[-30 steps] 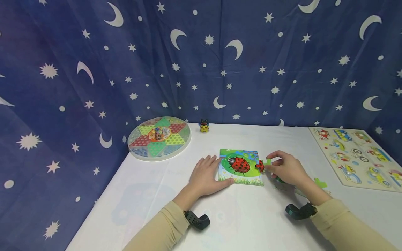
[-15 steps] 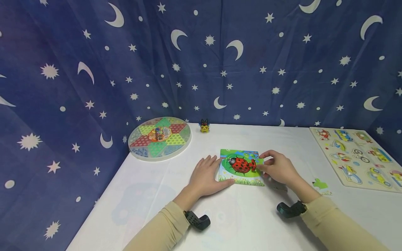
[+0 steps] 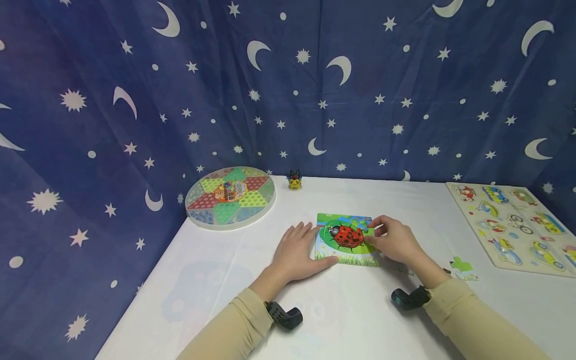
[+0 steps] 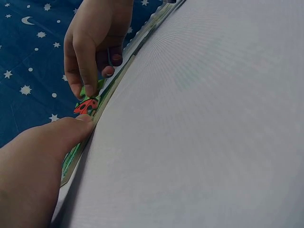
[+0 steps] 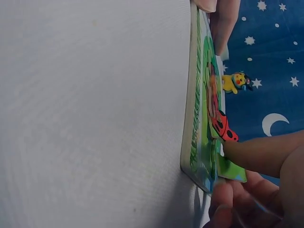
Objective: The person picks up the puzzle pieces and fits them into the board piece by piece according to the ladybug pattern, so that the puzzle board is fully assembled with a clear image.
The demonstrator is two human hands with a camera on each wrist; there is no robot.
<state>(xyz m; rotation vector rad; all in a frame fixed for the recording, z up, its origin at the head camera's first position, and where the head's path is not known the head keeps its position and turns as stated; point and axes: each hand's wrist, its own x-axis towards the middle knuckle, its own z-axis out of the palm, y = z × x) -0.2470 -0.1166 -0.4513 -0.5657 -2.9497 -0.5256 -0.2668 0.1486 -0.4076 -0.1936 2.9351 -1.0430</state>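
A square ladybug jigsaw puzzle (image 3: 348, 260) lies flat on the white table. My left hand (image 3: 293, 252) rests at its left side, fingers extended, thumb along the lower edge. At the right side, my right hand (image 3: 397, 241) pinches a red-and-green puzzle piece (image 5: 231, 170) between thumb and fingers. The left wrist view shows that piece (image 4: 88, 105) tilted above the board, near my left thumb. In the right wrist view it stands slightly raised over the board's right end. Two loose pieces lie to the right: a green one (image 3: 462, 267) and one (image 3: 402, 269) partly hidden by my right hand.
A round Chinese checkers board (image 3: 230, 197) lies at the back left. Behind the puzzle stands a small yellow figurine (image 3: 294, 181). A wooden peg puzzle board (image 3: 508, 225) lies at the far right. A blue moon-and-star cloth (image 3: 288, 90) hangs behind the table.
My right hand has moved left, bringing the pinched piece from beside the puzzle to over its right part. My left hand has stayed in place.
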